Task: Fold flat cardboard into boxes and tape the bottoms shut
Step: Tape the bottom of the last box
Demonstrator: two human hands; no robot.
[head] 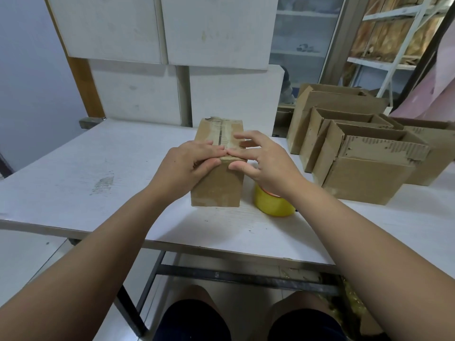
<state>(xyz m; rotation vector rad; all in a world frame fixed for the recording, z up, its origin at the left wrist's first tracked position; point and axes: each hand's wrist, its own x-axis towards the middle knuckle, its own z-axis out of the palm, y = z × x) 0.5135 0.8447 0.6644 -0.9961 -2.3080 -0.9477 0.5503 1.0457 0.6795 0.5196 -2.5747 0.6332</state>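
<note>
A small brown cardboard box stands on the white table with its flaps closed on top. A strip of clear tape runs along the top seam and over the near edge. My left hand grips the box's near top edge, fingers on top and thumb on the front face. My right hand presses the tape down at the same edge with straight, spread fingers, its thumb against the front face. A yellow tape roll lies just right of the box, partly hidden under my right wrist.
Several folded open cardboard boxes stand in a cluster at the right of the table. White panels lean against the wall behind. Metal shelving stands at the back right. My knees show below the table's front edge.
</note>
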